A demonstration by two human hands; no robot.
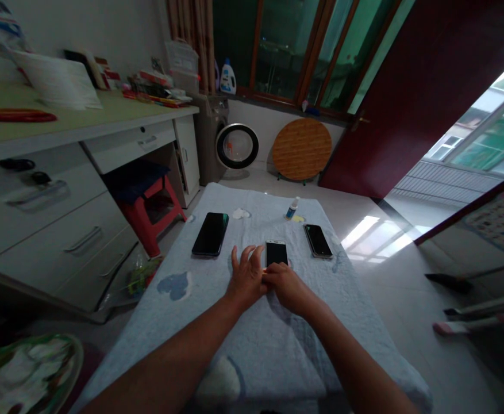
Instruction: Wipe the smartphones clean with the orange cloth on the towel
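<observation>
A white-framed smartphone [276,252] with a dark screen lies on the cloth-covered table, its lower end hidden by my hands. My left hand [246,276] is at its left edge, index finger along the side, the other fingers raised and spread. Over the lower end, my right hand [287,284] has its fingers curled and pressed together, touching the left thumb area; what they pinch is hidden. To the left lies a larger black smartphone [211,234]. Another dark smartphone [318,240] rests on the right. Behind them stands a small spray bottle [292,209] with a blue label.
The table has a light blue patterned cloth [252,201]. A desk [118,123] with drawers runs along the left, with a red stool [148,210] under it. Farther back are an open washing machine door [237,146], a round wooden tabletop [302,149] and a dark red door [407,86].
</observation>
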